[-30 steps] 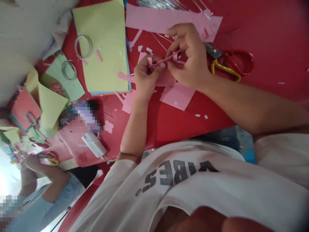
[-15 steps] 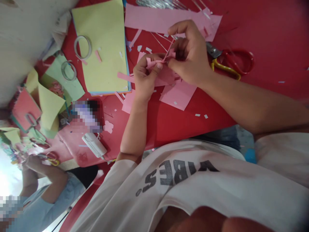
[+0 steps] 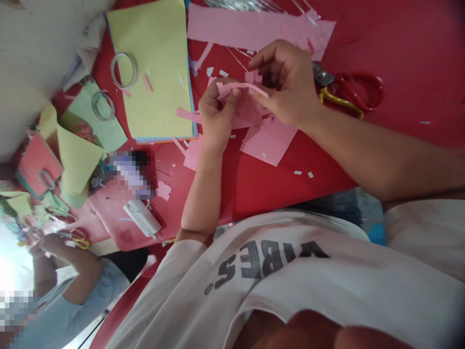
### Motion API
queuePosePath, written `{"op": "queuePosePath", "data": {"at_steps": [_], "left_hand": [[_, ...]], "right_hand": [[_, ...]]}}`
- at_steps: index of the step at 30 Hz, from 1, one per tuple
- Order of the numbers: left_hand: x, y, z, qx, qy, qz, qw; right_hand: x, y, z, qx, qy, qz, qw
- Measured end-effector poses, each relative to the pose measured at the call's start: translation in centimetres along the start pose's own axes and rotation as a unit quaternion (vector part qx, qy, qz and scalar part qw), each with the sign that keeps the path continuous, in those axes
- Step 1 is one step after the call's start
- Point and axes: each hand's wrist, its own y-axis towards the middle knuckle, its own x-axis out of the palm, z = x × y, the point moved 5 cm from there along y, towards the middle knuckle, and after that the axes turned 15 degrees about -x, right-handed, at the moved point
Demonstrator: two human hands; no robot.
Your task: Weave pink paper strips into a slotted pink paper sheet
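Pinched between the thumb and fingers of my left hand (image 3: 217, 114) is a pink paper strip (image 3: 227, 89) with cut, folded tabs. My right hand (image 3: 286, 89) meets the strip's other end, its thumb and a finger closed on it; a folded tab stands up beside these fingers. Under and around both hands lie pink paper pieces (image 3: 269, 140) and small white scraps. To the right of my right hand, scissors (image 3: 348, 94) with red and yellow handles rest on the red table.
A stack of coloured paper (image 3: 156, 106), yellow on top, lies at left with a tape roll (image 3: 123, 70) on it. Another tape roll (image 3: 103, 106) sits on green paper. A white device (image 3: 141, 218) lies near the table edge (image 3: 261, 201). Another person's hands (image 3: 49, 245) are at far left.
The pink strip's right part, raised between my hands before, now bends down over my right thumb. My right hand has shifted slightly down; my left hand stays nearly in place.
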Motion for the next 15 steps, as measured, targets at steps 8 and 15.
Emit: {"op": "queuePosePath", "data": {"at_steps": [8,15], "left_hand": [[-0.11,-0.58,1.01,-0.009,0.023,0.063,0.998],[-0.22,-0.45,0.10,-0.045,-0.029,0.041,0.998]], "right_hand": [[-0.15,-0.01,-0.07,0.010,-0.069,-0.010,0.998],[0.00,-0.06,-0.31,0.006,-0.061,-0.028,0.998]]}}
